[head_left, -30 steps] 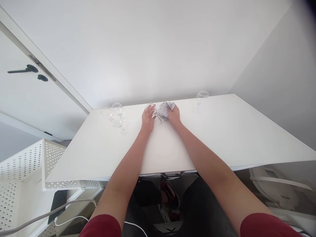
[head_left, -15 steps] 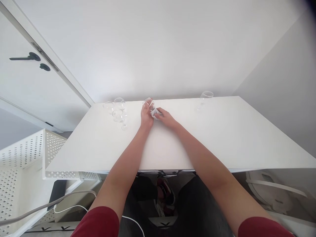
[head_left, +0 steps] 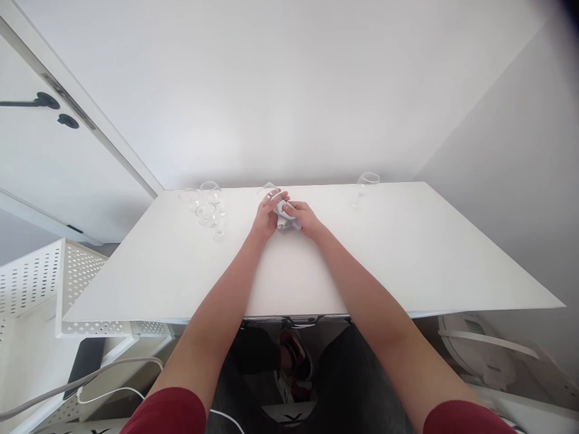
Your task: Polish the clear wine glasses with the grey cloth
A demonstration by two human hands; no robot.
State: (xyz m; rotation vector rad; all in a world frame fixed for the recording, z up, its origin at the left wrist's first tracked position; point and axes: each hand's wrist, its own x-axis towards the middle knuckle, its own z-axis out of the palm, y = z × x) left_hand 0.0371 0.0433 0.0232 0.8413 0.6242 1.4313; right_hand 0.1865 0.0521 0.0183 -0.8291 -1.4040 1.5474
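Held glass [head_left: 266, 190]: tilted above the white table [head_left: 407, 265], bowl to the far left of the fingers; its long axis seems to run toward the cloth [head_left: 284, 222], but the stem is hidden
Left hand [head_left: 266, 214]: nearer to the bowl, fingers curled around the glass
Right hand [head_left: 304, 218]: thumb and fingers grasp the cloth, close beside the left hand
Other glasses [head_left: 206, 208]: grouped on the left
Writing: none that I can read

Mid-frame, the left hand [head_left: 266, 214] and cloth [head_left: 286, 222] hide the lower part of the glass [head_left: 266, 189]; upper left, the door handle [head_left: 37, 102] runs off the edge
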